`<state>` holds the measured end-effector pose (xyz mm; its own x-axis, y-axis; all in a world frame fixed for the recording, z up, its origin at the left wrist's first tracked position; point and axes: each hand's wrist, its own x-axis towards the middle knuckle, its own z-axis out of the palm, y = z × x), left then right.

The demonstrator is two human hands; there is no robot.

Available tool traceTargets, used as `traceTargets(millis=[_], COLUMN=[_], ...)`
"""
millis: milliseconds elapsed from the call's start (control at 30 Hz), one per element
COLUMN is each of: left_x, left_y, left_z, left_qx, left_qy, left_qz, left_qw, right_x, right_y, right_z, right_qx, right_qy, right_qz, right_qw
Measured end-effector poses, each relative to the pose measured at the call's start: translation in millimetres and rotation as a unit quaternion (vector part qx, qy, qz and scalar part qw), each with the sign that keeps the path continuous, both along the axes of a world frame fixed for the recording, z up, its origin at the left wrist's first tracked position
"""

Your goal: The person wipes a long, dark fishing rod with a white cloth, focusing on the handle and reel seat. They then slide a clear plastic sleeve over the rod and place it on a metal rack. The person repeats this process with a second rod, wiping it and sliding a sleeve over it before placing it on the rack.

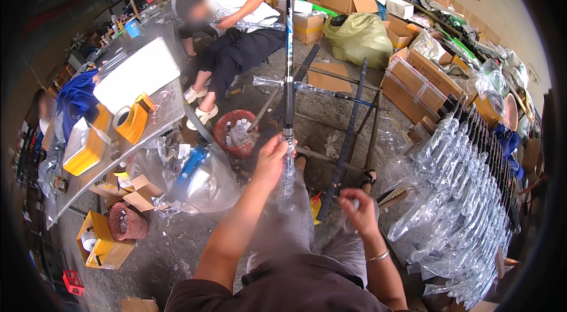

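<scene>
My left hand (273,159) is closed round the lower part of a fishing rod (289,99), dark with a blue and silver patterned section, standing nearly upright in front of me. Clear plastic (287,177) wraps the rod's lower end, at and below my grip. Lower and to the right, my right hand (357,213) is apart from the rod, with its fingers curled in a loose pinch; whatever is between them, if anything, is hidden. Beyond the held rod, another rod (319,88), partly in clear plastic, lies across a metal frame stand (371,123).
Several plastic-wrapped rods (460,194) lean in a row at right. A table (147,137) with tape rolls and a white box (137,75) stands at left. A red basket (236,149) is on the floor. A person (236,34) sits ahead, holding a rod. Cardboard boxes (413,87) crowd the back right.
</scene>
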<state>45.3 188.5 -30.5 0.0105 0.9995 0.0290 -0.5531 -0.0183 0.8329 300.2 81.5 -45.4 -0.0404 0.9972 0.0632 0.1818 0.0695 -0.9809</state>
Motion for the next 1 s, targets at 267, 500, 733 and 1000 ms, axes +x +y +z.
traceTargets(millis=[267,500,733,1000], left_x=[39.8,58.0,59.5,59.3], left_y=[-30.9,-47.7,-55.5,-57.1], left_z=[22.3,43.2,49.3,47.1], left_qx=[0.001,-0.017,-0.019,-0.008], left_qy=[0.114,0.138,0.153,0.185], left_qz=[-0.125,-0.234,-0.239,-0.198], left_qw=[0.986,0.962,0.959,0.963], right_x=[10.2,33.9,37.4,36.9], right_y=[102.2,122.9,120.4,117.5], right_z=[137.6,121.7,107.4,108.0], right_qx=[0.096,0.032,0.004,-0.016], right_qy=[0.082,0.298,0.353,0.35], right_qz=[0.018,0.122,0.11,0.112], right_qw=[0.992,0.946,0.929,0.93])
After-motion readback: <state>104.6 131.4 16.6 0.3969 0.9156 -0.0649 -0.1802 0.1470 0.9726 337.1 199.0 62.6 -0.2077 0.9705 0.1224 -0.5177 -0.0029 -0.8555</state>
